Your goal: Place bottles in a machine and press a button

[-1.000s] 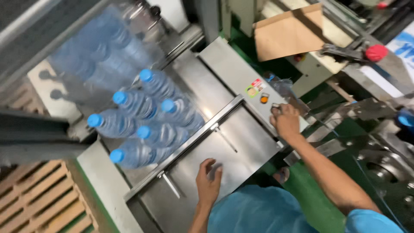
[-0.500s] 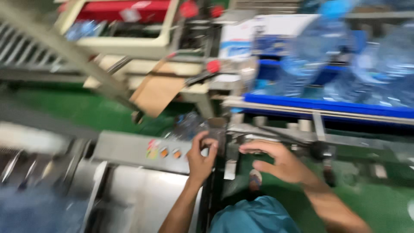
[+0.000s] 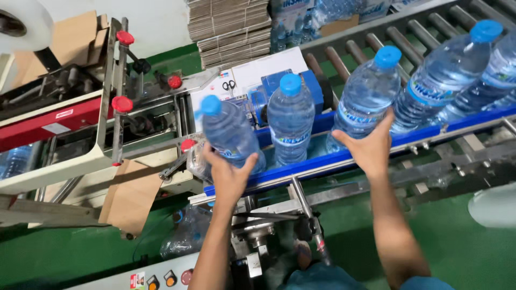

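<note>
Clear water bottles with blue caps stand in a row on a blue-edged conveyor [image 3: 430, 133]. My left hand [image 3: 230, 173] grips the leftmost bottle [image 3: 228, 134] from below, at the conveyor's end. My right hand [image 3: 367, 146] is wrapped around the base of the third bottle [image 3: 366, 96]. Between them stands another bottle [image 3: 291, 122], untouched. Further bottles [image 3: 446, 80] lean along the belt to the right.
A machine frame with red knobs [image 3: 119, 70] and a cardboard flap [image 3: 131, 196] stands to the left. Stacked flat cardboard [image 3: 228, 27] lies behind. Metal rollers [image 3: 376, 43] run at the back right. A control panel with buttons [image 3: 161, 279] sits at the bottom. The floor is green.
The view swung from the flat metal table with grouped bottles over to the conveyor. Both hands left the panel and table and now hold bottles on the belt.
</note>
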